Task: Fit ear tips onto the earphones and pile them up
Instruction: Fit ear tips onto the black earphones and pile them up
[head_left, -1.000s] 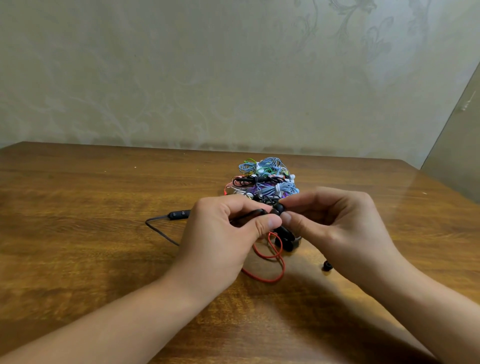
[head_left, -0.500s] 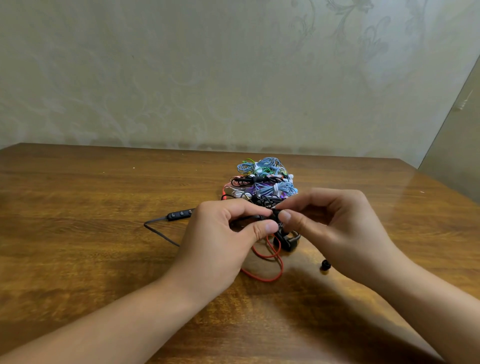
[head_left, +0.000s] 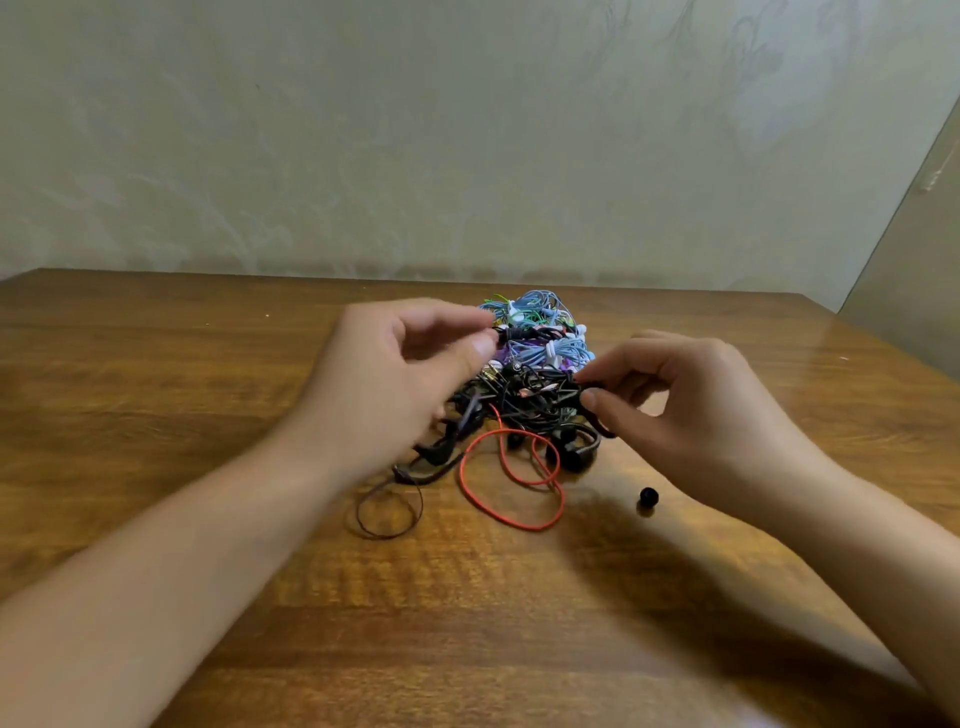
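Black earphone cable (head_left: 597, 415) pinched in right-hand fingers (head_left: 592, 399); left-hand fingers (head_left: 470, 349) loosely curled, empty.

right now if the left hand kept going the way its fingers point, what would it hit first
Most likely the pile of earphones: the left hand points right and away, fingertips beside a black bundle there. Depth is unclear from this single view.

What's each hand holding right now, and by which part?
Right hand pinches a black earphone cable between thumb and forefinger, at the edge of the pile. Left hand is blurred; any hold cannot be told.
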